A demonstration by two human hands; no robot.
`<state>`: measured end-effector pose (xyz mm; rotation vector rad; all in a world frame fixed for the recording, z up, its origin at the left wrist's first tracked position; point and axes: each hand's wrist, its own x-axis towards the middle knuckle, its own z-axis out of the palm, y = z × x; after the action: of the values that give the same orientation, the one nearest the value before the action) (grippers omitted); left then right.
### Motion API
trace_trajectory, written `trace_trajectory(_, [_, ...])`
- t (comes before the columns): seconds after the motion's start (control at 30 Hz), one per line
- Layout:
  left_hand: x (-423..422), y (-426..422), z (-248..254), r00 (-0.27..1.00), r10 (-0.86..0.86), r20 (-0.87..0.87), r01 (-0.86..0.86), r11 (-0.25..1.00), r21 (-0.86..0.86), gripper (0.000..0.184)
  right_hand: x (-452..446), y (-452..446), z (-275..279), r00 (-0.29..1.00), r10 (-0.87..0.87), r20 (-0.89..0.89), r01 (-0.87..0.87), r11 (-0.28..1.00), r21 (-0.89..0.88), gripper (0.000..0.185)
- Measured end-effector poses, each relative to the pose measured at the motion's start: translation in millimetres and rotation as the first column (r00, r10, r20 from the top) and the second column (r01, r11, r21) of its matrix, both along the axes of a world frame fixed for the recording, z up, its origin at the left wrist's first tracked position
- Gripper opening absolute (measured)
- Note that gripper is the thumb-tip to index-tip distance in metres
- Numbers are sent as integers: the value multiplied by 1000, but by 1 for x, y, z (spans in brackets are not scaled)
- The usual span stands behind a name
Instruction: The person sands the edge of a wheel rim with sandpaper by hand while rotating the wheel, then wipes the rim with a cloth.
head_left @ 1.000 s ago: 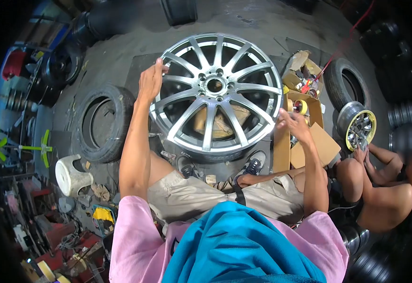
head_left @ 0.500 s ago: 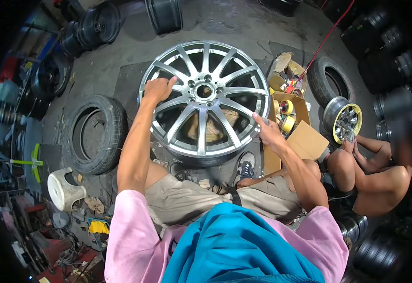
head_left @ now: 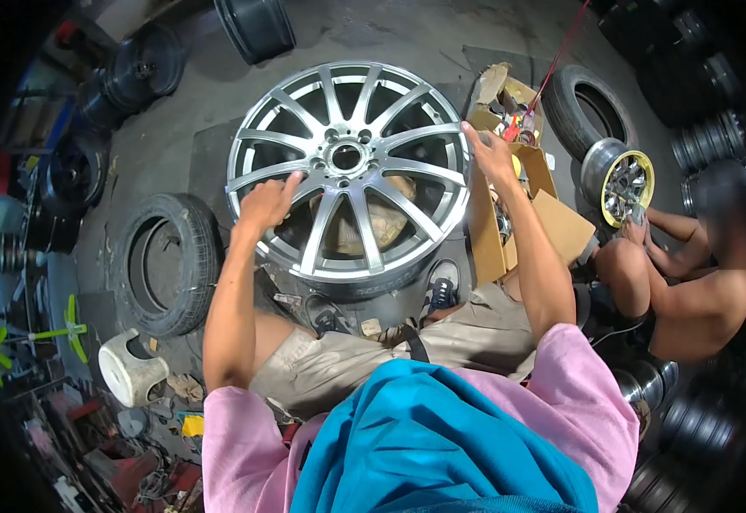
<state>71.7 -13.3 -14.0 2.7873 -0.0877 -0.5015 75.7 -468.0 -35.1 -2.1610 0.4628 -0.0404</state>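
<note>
A large silver multi-spoke wheel rim (head_left: 376,189) lies face up in front of me, above a dark round support and a crumpled brown thing that shows between the spokes. My left hand (head_left: 268,205) holds the rim's left side, its fingers curled at the edge and one digit stretched over a spoke. On the opposite side, my right hand (head_left: 491,158) grips the outer edge at the upper right, thumb on top. The rim's centre hole and bolt holes are uncovered.
Right of the rim are open cardboard boxes (head_left: 491,235), a tire (head_left: 565,111) and a yellow-edged wheel (head_left: 593,175) touched by a seated person (head_left: 702,299). A tire (head_left: 193,265) and white stool (head_left: 129,372) stand left. Dark rims (head_left: 257,30) lie farther back.
My left hand has come down the rim's left side, while my right hand has gone up its right side. The rim has turned counterclockwise. The camera view has shifted.
</note>
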Motion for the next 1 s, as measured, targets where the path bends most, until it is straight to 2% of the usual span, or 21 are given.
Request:
trace_trajectory(0.03, [2, 2, 12, 997, -20, -70, 15, 996, -83, 80, -3, -4, -10, 1000, -16, 27, 18, 997, -72, 77])
trace_trajectory(0.07, [5, 8, 8, 997, -22, -77, 15, 996, -84, 80, -6, -12, -18, 1000, -18, 20, 19, 997, -73, 77])
trace_trajectory(0.13, [8, 11, 4, 988, -11, 152, 36, 986, -165, 63, -30, -14, -18, 986, -71, 154, 72, 997, -1, 71])
trace_trajectory(0.17, [13, 14, 11, 975, 99, 200, -26, 941, -338, 53, -40, -13, -14, 981, -89, 173, 110, 987, -114, 56])
trace_trajectory(0.2, [15, 7, 24, 955, 204, 216, -67, 856, -512, 44, -61, -21, -17, 981, -115, 155, 135, 982, -130, 56])
trace_trajectory(0.27, [22, 12, 23, 912, 271, 308, -19, 777, -629, 31, -72, -32, -16, 998, -10, 67, -5, 977, 214, 43])
trace_trajectory(0.3, [19, 11, 29, 905, 277, 321, 0, 757, -653, 23, -81, -26, -12, 994, -5, 105, -13, 985, 173, 32])
trace_trajectory(0.33, [16, 9, 27, 906, 280, 318, -2, 753, -658, 23, -92, -16, -4, 995, -4, 103, -13, 986, 167, 32])
trace_trajectory(0.4, [11, 6, 29, 855, 276, 440, 147, 684, -714, 16, -114, 1, 12, 998, 62, 2, -61, 973, 222, 31])
trace_trajectory(0.53, [2, 12, 50, 870, 221, 442, 97, 801, -591, 17, -122, 9, 3, 984, 175, -31, -160, 952, 262, 29])
trace_trajectory(0.6, [-1, 12, 46, 855, 246, 457, 119, 764, -634, 17, -123, 13, 6, 988, 150, -48, -134, 959, 248, 29])
trace_trajectory(0.67, [-2, 13, 45, 852, 203, 483, 150, 789, -596, 17, -119, 14, 10, 981, 175, -86, -160, 975, 157, 30])
trace_trajectory(0.77, [-3, 12, 47, 860, 194, 472, 146, 793, -592, 17, -114, 15, 13, 979, 162, -123, -147, 981, 127, 32])
trace_trajectory(0.9, [2, 15, 41, 854, 184, 486, 173, 781, -600, 17, -115, 11, 7, 971, 201, -130, -185, 975, 124, 31])
trace_trajectory(1.0, [1, 13, 42, 860, 164, 483, 170, 802, -573, 17, -134, 24, 11, 950, 264, -164, -228, 951, 209, 28])
